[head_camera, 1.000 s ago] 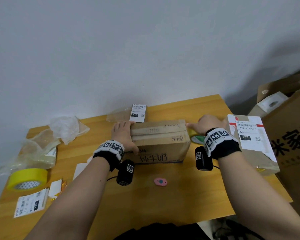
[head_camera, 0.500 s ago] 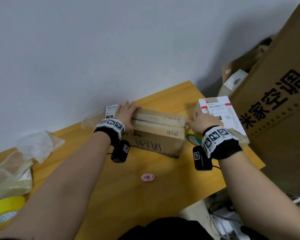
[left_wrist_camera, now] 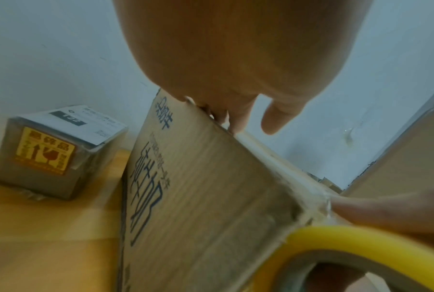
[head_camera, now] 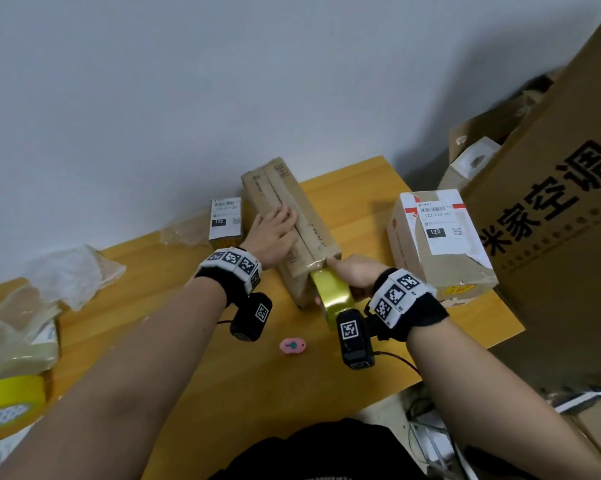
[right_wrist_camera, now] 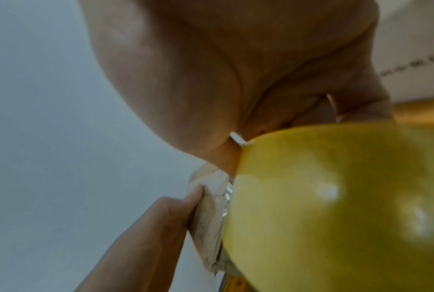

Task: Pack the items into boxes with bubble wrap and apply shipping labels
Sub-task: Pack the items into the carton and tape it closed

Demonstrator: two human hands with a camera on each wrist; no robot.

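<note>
A long brown cardboard box with blue printing lies on the wooden table, its length running away from me. My left hand lies flat on its top with straight fingers, pressing the flaps. My right hand grips a yellow tape roll at the box's near end, thumb pressed to the box's top corner. In the right wrist view the tape roll fills the frame beside the box's end.
A small labelled box stands left of the long box, a larger labelled parcel to its right. A pink cutter lies near me. Plastic wrap and a second yellow tape roll sit at left. Big cartons stand right of the table.
The long box has been turned from crosswise to lengthwise. My left hand moved onto its top, and my right hand brought the yellow tape roll to its near end.
</note>
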